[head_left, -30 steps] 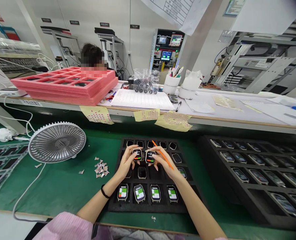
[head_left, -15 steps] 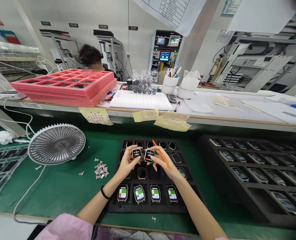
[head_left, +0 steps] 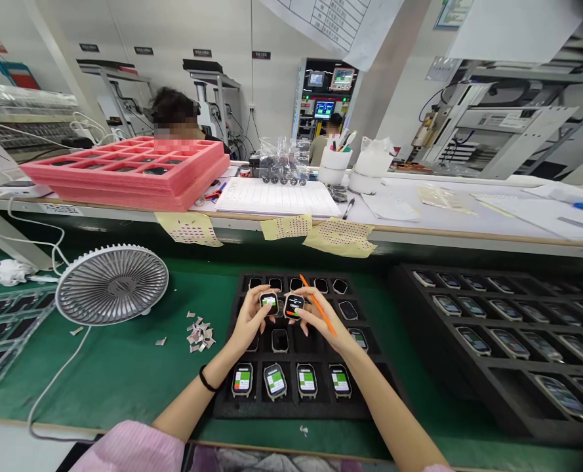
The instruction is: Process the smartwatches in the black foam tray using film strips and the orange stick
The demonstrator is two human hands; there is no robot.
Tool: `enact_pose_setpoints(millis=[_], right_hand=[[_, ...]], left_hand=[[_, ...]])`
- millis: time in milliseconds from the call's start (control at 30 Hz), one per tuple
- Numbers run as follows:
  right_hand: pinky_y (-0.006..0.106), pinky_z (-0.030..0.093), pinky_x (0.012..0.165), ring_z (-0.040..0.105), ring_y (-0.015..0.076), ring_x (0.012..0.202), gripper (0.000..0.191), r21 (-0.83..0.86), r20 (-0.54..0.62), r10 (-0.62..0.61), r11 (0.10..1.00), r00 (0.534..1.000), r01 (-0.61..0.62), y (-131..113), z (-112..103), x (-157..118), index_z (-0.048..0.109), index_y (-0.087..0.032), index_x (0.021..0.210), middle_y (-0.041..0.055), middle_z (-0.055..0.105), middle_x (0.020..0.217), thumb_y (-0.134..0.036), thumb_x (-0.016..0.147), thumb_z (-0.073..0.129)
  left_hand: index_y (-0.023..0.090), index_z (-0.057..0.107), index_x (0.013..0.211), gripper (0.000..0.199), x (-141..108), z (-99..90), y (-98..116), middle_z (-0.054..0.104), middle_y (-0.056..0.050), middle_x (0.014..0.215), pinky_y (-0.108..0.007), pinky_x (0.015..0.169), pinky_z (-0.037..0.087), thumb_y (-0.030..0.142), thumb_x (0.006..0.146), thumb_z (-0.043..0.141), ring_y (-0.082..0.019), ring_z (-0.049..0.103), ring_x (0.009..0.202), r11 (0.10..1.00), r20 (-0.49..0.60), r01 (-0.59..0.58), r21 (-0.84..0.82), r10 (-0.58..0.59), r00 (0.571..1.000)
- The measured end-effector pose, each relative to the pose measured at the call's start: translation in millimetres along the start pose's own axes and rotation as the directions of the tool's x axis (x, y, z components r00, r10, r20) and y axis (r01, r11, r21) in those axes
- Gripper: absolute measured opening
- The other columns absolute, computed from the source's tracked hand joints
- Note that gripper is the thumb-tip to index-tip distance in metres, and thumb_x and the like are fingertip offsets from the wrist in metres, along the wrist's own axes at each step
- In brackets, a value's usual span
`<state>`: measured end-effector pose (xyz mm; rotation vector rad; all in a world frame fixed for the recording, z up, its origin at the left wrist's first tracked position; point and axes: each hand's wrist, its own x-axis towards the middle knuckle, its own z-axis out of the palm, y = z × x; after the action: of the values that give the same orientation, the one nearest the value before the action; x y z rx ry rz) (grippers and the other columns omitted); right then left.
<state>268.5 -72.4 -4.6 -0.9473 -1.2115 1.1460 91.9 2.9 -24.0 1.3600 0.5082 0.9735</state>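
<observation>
My left hand (head_left: 252,318) is closed round a smartwatch (head_left: 268,301) without a strap, its thumb on the lit screen, which shows white and green. Beside it, my right hand (head_left: 321,314) grips a second smartwatch (head_left: 294,305), thumb on a dark screen with a red-orange patch. An orange stick (head_left: 325,315), pen-like, is also tucked in the right hand and slants across its back. Both watches are held above a black foam tray (head_left: 291,410). In the tray's front row lie several watches with green and white screens, among them one watch (head_left: 306,381); those behind are mostly dark.
A second black foam tray (head_left: 468,387) of watches stands at the right. To the left are a round fan (head_left: 111,284), small paper scraps (head_left: 200,335) and a clear plastic tray (head_left: 13,321). The shelf ahead carries pink foam trays (head_left: 134,187); a person sits behind them.
The left watch's screen has gone from dark with text to white and green. On the right watch, the green patch has disappeared. Both hands stay nearly in place.
</observation>
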Motion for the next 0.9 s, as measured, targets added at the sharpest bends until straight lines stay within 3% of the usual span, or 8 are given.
enact_pose_setpoints(millis=[300,600,900], right_hand=[[0.019,0.041,0.038,0.064,0.0124,0.06,0.028,-0.053,-0.078,0.033,0.998,0.996,-0.038,-4.7,1.5,-0.5,0.052,-0.024,0.1,0.0057,0.057,0.107,-0.036,0.08,0.067],[0.022,0.044,0.041,0.063,0.0122,0.058,0.019,-0.083,-0.073,0.023,0.996,0.997,-0.029,-7.9,1.9,-1.7,0.054,-0.024,0.1,0.0066,0.061,0.108,-0.038,0.088,0.055],[0.017,0.043,0.038,0.064,0.015,0.072,0.039,0.002,-0.062,0.006,1.0,0.998,-0.006,4.2,0.6,0.7,0.049,-0.027,0.111,0.0074,0.053,0.115,-0.032,0.078,0.069]], left_hand=[[0.02,0.046,0.116,0.038,-0.6,0.9,2.8,0.059,-0.014,0.122,-0.013,0.033,0.038,0.041,0.086,0.056,-0.008,0.059,0.056,1.0,-0.012,0.02,-0.014,-0.02,1.0],[0.018,0.048,0.112,0.035,-0.6,1.1,2.6,0.065,-0.013,0.113,-0.014,0.032,0.038,0.043,0.088,0.053,-0.007,0.057,0.048,1.0,-0.088,0.019,0.024,-0.017,0.996],[0.021,0.042,0.123,0.048,1.1,0.9,-4.2,0.049,-0.017,0.133,-0.012,0.034,0.039,0.036,0.082,0.062,-0.01,0.061,0.065,0.999,-0.015,0.007,0.033,-0.007,1.0]])
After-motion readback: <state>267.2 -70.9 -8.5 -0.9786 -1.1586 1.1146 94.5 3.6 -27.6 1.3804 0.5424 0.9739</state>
